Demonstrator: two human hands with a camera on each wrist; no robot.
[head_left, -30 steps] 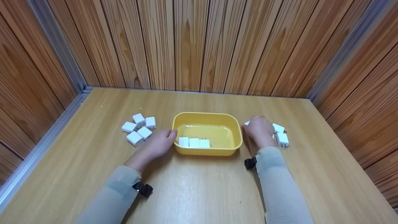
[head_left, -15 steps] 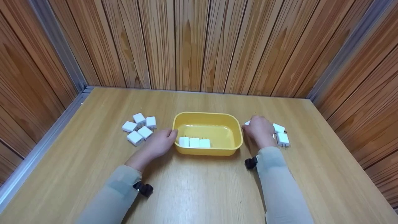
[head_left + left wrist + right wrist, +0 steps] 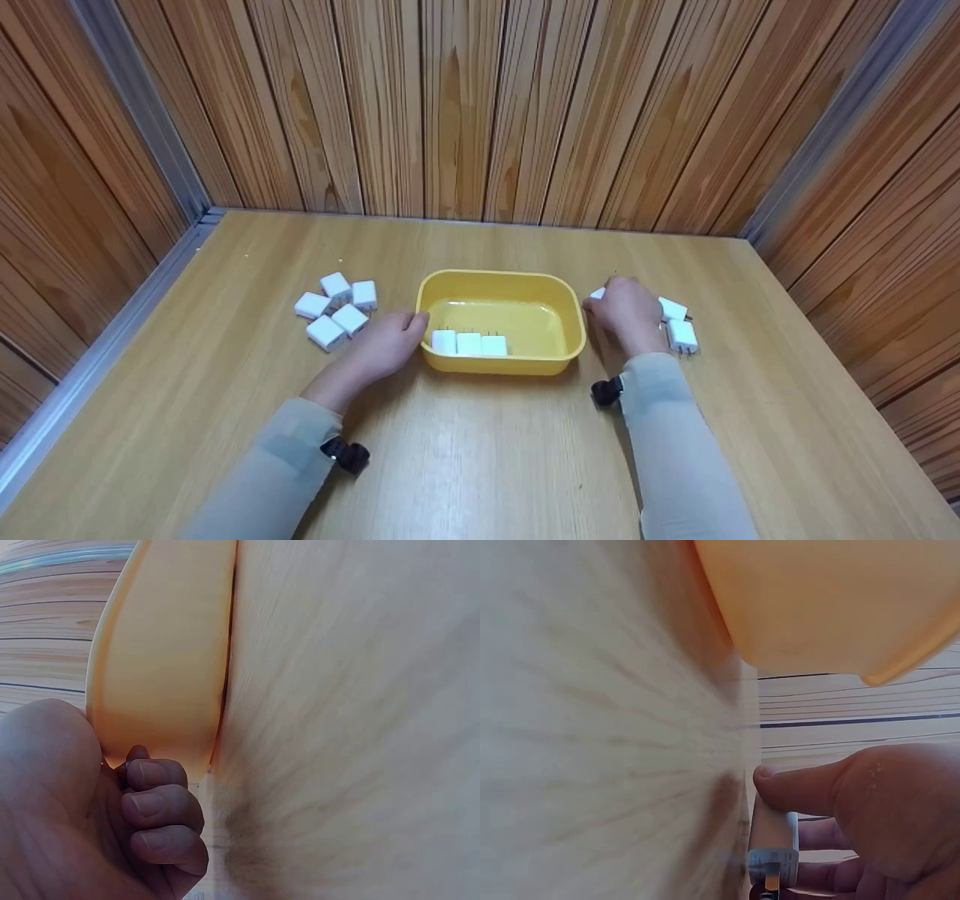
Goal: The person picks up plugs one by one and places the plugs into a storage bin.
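Observation:
In the head view my left hand (image 3: 386,345) grips the left rim of a yellow plastic tub (image 3: 500,366), thumb at the rim. The left wrist view shows its fingers curled against the tub's outer wall (image 3: 165,652). Three white plug-in chargers (image 3: 469,344) stand in a row inside the tub along its near wall, prongs pointing away. To the right of the tub, my right hand (image 3: 628,311) pinches a white charger (image 3: 772,829) between thumb and fingers, low over the table. Metal prongs show at its end in the right wrist view. The hand hides most of this charger in the head view.
Several white chargers (image 3: 327,333) lie in a loose group left of the tub. More chargers (image 3: 682,336) lie right of my right hand, some perhaps hidden by it. Wood-panelled walls (image 3: 465,112) stand behind the table and at both sides.
My right hand has shifted very slightly away from me, with a bit more of the pinched charger showing at its left. The left hand and the tub stay in place.

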